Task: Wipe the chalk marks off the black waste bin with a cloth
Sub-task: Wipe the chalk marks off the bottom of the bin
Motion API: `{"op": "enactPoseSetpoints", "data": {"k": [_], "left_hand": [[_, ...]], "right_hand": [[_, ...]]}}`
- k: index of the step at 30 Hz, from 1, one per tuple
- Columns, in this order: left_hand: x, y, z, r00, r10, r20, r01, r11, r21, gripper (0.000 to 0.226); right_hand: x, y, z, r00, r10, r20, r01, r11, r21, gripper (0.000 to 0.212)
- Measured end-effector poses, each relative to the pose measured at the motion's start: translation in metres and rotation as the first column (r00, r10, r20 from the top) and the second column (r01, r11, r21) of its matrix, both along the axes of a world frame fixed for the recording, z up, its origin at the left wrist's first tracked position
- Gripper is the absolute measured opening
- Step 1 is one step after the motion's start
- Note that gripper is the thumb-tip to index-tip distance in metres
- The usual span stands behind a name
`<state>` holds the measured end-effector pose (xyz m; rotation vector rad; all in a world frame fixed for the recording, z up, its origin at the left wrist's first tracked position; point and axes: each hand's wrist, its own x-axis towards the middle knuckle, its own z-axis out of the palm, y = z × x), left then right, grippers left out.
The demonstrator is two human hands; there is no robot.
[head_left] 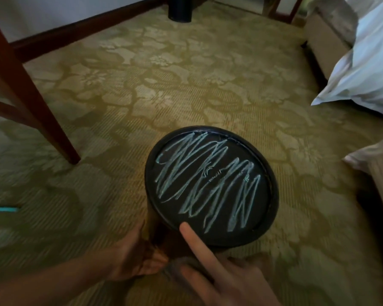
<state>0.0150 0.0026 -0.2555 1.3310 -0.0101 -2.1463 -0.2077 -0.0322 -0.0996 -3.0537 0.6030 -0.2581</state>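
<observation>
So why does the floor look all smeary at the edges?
Head view: the carpet streaks with motion blur toward the left edge, the chalk marks on the bin stay fairly sharp, the lighting is dim, and the wide lens bends the table leg.

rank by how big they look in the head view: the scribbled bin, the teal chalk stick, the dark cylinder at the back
1. Scribbled bin, largest, though also nearest the camera.
2. Dark cylinder, far off and cut by the frame's top edge.
3. Teal chalk stick, smallest.
</observation>
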Motion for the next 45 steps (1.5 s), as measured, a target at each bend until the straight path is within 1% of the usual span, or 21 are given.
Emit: {"op": "enactPoseSetpoints", "data": {"k": [2, 4, 6, 7, 8, 10, 12, 13, 15, 17, 19, 21, 23, 27, 29, 31, 33, 36, 39, 42, 45], "left_hand": [[0.007, -0.003, 0.008, 0.986, -0.119, 0.117, 0.117, 0.993, 0.025, 0.101], [0.018, -0.004, 0.016, 0.972, -0.123, 0.2, 0.12, 0.992, 0.029, 0.096], [0.031, -0.004, 0.028, 0.955, -0.013, 0.297, 0.022, 0.999, -0.026, 0.084], [0.039, -0.007, 0.036, 0.927, 0.041, 0.372, -0.017, 0.998, -0.068, 0.077], [0.046, -0.013, 0.048, 0.881, 0.09, 0.465, -0.031, 0.991, -0.133, 0.071], [0.059, -0.027, 0.076, 0.775, 0.165, 0.61, 0.025, 0.957, -0.29, 0.063], [0.069, -0.043, 0.106, 0.701, 0.25, 0.668, 0.097, 0.895, -0.436, 0.057], [0.071, -0.049, 0.119, 0.671, 0.3, 0.678, 0.13, 0.852, -0.506, 0.053], [0.068, -0.058, 0.141, 0.627, 0.37, 0.685, 0.205, 0.77, -0.604, 0.041], [0.059, -0.064, 0.15, 0.6, 0.398, 0.693, 0.274, 0.712, -0.646, 0.03], [0.049, -0.068, 0.151, 0.575, 0.425, 0.699, 0.307, 0.681, -0.665, 0.027], [0.041, -0.07, 0.149, 0.565, 0.457, 0.687, 0.292, 0.668, -0.684, 0.032], [0.035, -0.069, 0.148, 0.554, 0.48, 0.68, 0.287, 0.656, -0.698, 0.038], [0.033, -0.069, 0.143, 0.557, 0.524, 0.644, 0.291, 0.603, -0.743, 0.041], [0.034, -0.068, 0.139, 0.552, 0.545, 0.631, 0.301, 0.576, -0.76, 0.041], [0.034, -0.067, 0.134, 0.545, 0.563, 0.622, 0.318, 0.547, -0.774, 0.039], [0.035, -0.067, 0.127, 0.539, 0.585, 0.606, 0.325, 0.519, -0.79, 0.037], [0.037, -0.07, 0.121, 0.536, 0.603, 0.591, 0.333, 0.493, -0.804, 0.036], [0.039, -0.07, 0.116, 0.553, 0.609, 0.568, 0.32, 0.474, -0.82, 0.036], [0.041, -0.07, 0.116, 0.538, 0.618, 0.574, 0.336, 0.467, -0.818, 0.036], [0.041, -0.074, 0.116, 0.53, 0.617, 0.582, 0.331, 0.481, -0.812, 0.038]], "right_hand": [[-0.004, -0.002, -0.008, 1.0, 0.015, -0.018, -0.016, 1.0, -0.023, 0.033], [-0.009, 0.002, -0.008, 0.995, 0.081, -0.061, -0.079, 0.996, 0.032, 0.024], [-0.018, 0.007, -0.007, 0.997, 0.075, -0.017, -0.072, 0.989, 0.128, 0.035], [-0.025, 0.008, -0.001, 0.999, 0.043, 0.017, -0.046, 0.977, 0.206, 0.046], [-0.032, 0.004, 0.008, 0.998, 0.022, 0.064, -0.035, 0.975, 0.218, 0.051], [-0.049, -0.01, 0.031, 0.986, 0.04, 0.159, -0.059, 0.991, 0.117, 0.042], [-0.065, -0.035, 0.056, 0.957, -0.015, 0.288, -0.005, 0.998, 0.068, 0.031], [-0.072, -0.051, 0.068, 0.948, -0.074, 0.308, 0.05, 0.995, 0.084, 0.031], [-0.075, -0.082, 0.085, 0.942, -0.218, 0.257, 0.201, 0.975, 0.091, 0.033], [-0.07, -0.107, 0.087, 0.928, -0.318, 0.192, 0.317, 0.948, 0.04, 0.032], [-0.056, -0.119, 0.079, 0.931, -0.359, 0.07, 0.359, 0.933, 0.014, 0.034], [-0.04, -0.12, 0.07, 0.933, -0.347, -0.091, 0.337, 0.935, -0.107, 0.035], [-0.03, -0.119, 0.07, 0.923, -0.348, -0.167, 0.32, 0.932, -0.173, 0.034], [-0.035, -0.093, 0.075, 0.941, -0.255, -0.223, 0.256, 0.966, -0.025, 0.036], [-0.036, -0.065, 0.072, 0.935, -0.227, -0.274, 0.237, 0.971, 0.006, 0.026], [-0.037, -0.058, 0.069, 0.919, -0.245, -0.311, 0.239, 0.969, -0.058, 0.017], [-0.029, -0.075, 0.07, 0.902, -0.297, -0.314, 0.246, 0.95, -0.193, 0.026], [-0.019, -0.106, 0.079, 0.885, -0.386, -0.26, 0.316, 0.909, -0.273, 0.027], [-0.023, -0.09, 0.076, 0.921, -0.271, -0.281, 0.236, 0.96, -0.153, 0.032], [-0.026, -0.049, 0.073, 0.946, -0.165, -0.28, 0.188, 0.98, 0.058, 0.022], [-0.028, -0.067, 0.072, 0.949, -0.18, -0.259, 0.186, 0.982, 0.001, 0.019]]}}
